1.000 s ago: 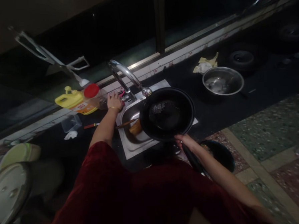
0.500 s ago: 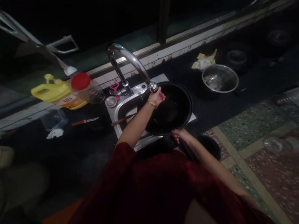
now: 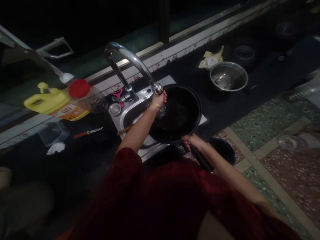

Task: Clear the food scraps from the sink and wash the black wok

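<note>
My left hand [image 3: 159, 98], with a yellow bangle at its wrist, is closed at the spray head of the curved chrome faucet [image 3: 143, 69]. Water [image 3: 163, 111] falls below it into a large black wok [image 3: 179, 115]. The wok rests tilted over the steel sink [image 3: 126, 118] and covers most of the basin. My right hand [image 3: 191, 141] is wrapped round the wok's long black handle [image 3: 202, 160] at the near side. Partly hidden by my left forearm, a wooden stick-like handle [image 3: 125, 129] lies across the sink's left edge.
Left of the sink are a red-handled knife [image 3: 88, 132], a yellow jug [image 3: 54, 104], a red-lidded jar [image 3: 80, 89] and a clear plastic box [image 3: 53, 132]. A steel bowl [image 3: 229, 77] and a yellow-white crumpled wrapper [image 3: 212, 58] sit to the right. A dark bucket [image 3: 223, 150] stands below the counter.
Water now shows falling from the faucet into the wok. My left hand's fingers have closed in at the faucet head. My right hand keeps its hold on the handle. The view has shifted slightly.
</note>
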`<state>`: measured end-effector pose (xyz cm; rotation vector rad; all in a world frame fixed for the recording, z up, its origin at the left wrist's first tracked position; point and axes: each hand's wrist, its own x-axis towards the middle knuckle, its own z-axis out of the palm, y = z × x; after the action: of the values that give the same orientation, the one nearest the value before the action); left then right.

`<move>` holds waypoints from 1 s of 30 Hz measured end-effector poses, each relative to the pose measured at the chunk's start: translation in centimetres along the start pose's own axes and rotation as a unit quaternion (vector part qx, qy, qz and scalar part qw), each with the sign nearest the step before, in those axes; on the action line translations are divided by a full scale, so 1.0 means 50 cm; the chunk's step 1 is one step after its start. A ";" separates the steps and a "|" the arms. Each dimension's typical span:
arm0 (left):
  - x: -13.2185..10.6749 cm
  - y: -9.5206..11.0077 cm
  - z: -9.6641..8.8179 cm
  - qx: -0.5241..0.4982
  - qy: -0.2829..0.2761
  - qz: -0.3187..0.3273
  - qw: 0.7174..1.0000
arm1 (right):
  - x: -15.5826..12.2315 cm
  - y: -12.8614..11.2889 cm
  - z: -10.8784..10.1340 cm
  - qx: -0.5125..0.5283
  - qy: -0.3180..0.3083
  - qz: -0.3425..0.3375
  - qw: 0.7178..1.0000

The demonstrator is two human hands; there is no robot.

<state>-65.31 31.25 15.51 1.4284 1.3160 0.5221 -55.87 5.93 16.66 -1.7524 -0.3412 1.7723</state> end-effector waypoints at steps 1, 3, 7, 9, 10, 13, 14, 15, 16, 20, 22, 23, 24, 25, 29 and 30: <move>-0.007 -0.021 -0.004 0.087 -0.002 0.016 0.996 | 0.000 0.001 -0.001 0.009 -0.004 0.006 1.000; -0.028 -0.072 -0.010 0.223 -0.017 0.026 0.974 | -0.002 0.004 -0.002 0.027 -0.014 0.015 0.999; -0.080 -0.172 0.001 0.467 -0.108 0.027 0.877 | -0.007 0.002 0.002 0.045 -0.019 0.029 0.998; -0.092 -0.199 0.006 0.522 -0.168 0.057 0.834 | -0.012 -0.003 0.008 0.040 -0.014 0.041 0.998; -0.092 -0.205 0.005 0.531 -0.179 0.077 0.824 | -0.015 -0.006 0.011 0.034 -0.010 0.046 0.998; -0.072 -0.210 -0.010 0.540 -0.110 0.108 0.828 | -0.024 -0.010 0.020 0.018 -0.004 0.051 0.999; -0.062 -0.211 -0.014 0.532 -0.081 0.103 0.836 | -0.026 -0.010 0.022 0.013 -0.006 0.050 0.999; -0.051 -0.213 -0.015 0.515 -0.061 0.092 0.850 | -0.028 -0.010 0.024 0.009 -0.008 0.049 0.999; -0.040 -0.214 -0.011 0.486 -0.047 0.074 0.870 | -0.029 -0.010 0.026 0.005 -0.011 0.050 0.999; 0.009 -0.189 0.071 0.285 0.061 0.019 0.957 | -0.031 -0.010 0.032 -0.002 -0.004 0.056 0.998; 0.025 -0.151 0.143 0.179 0.091 0.031 0.979 | -0.030 -0.010 0.033 -0.006 -0.005 0.065 0.998; 0.024 -0.130 0.179 0.139 0.079 0.049 0.986 | -0.029 -0.010 0.033 -0.009 -0.007 0.070 0.997; 0.016 -0.113 0.211 0.111 0.049 0.068 0.990 | -0.029 -0.009 0.032 -0.011 -0.011 0.073 0.997; -0.001 -0.101 0.238 0.094 0.004 0.087 0.992 | -0.029 -0.008 0.032 -0.011 -0.015 0.076 0.997; -0.121 -0.140 0.237 0.145 -0.273 0.138 0.941 | -0.030 -0.003 0.027 0.014 -0.007 0.066 0.998; -0.148 -0.164 0.208 0.181 -0.322 0.157 0.916 | -0.032 -0.001 0.026 0.020 -0.003 0.063 0.998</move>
<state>-62.11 18.92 7.24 1.9218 0.6675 -0.0197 -57.21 5.36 18.10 -1.7745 -0.2000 1.8585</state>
